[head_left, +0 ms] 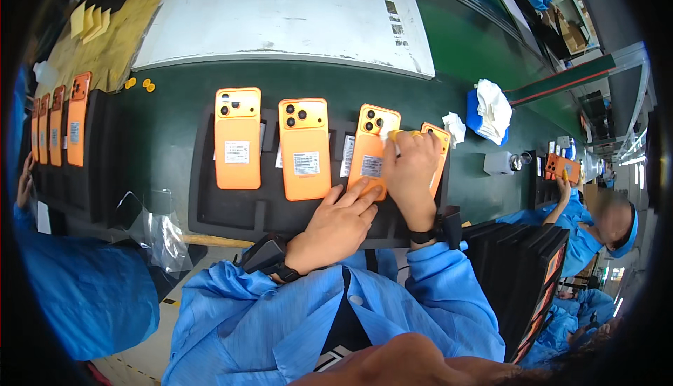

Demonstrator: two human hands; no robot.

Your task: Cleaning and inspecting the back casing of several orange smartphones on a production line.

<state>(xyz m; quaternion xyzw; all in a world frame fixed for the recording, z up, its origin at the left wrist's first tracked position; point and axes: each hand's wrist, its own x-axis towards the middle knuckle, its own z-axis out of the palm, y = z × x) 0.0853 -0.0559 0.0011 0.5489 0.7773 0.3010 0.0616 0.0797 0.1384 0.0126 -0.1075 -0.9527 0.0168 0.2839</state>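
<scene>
Four orange phones [306, 149] on one black tray [219, 209]; two hands [335, 225] seemingly touching one.

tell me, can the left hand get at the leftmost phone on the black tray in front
Probably yes: nothing appears to cover the leftmost phone, and the way over the second phone looks free from the left hand, which rests at the lower end of the third phone.

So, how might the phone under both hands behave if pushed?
Likely stiff: the phone shows straight, unbent edges. Perhaps slippery, as its back looks smooth and shiny. Probably not apt to roll, since it's slab-shaped.
</scene>
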